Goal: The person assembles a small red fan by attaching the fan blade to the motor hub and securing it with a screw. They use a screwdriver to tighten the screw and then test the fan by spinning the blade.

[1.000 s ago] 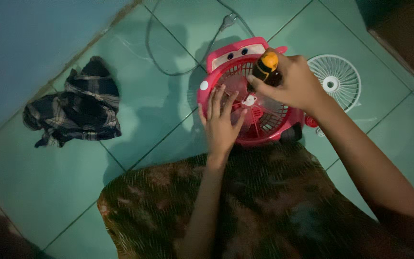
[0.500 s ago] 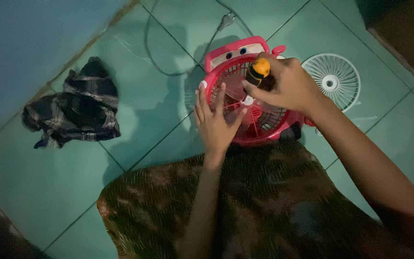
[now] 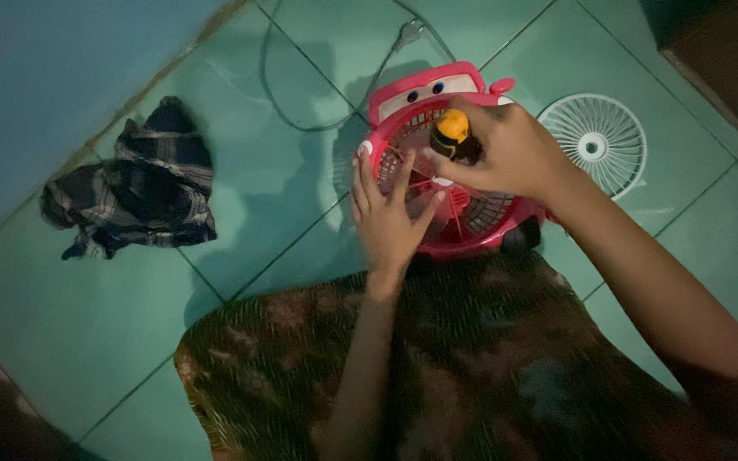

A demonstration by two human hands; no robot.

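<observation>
- Right hand (image 3: pixel 506 154) is clamped on a yellow-and-black screwdriver (image 3: pixel 452 137) over the red fan (image 3: pixel 446 171) on the tiled floor (image 3: pixel 284 196).
- Left hand (image 3: pixel 386 218) lies flat, fingers spread, on the fan's grille.
- White grille (image 3: pixel 593 145) lies just right.

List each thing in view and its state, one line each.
Fan: lying flat on the floor, front grille off.
White grille: detached, flat on the tiles right of the fan.
Plug: unplugged, on the floor.
Screwdriver: gripped upright over the fan's hub.
Right hand: closed on the screwdriver.
Left hand: open, fingers spread on the fan.
Cloth: crumpled.
</observation>
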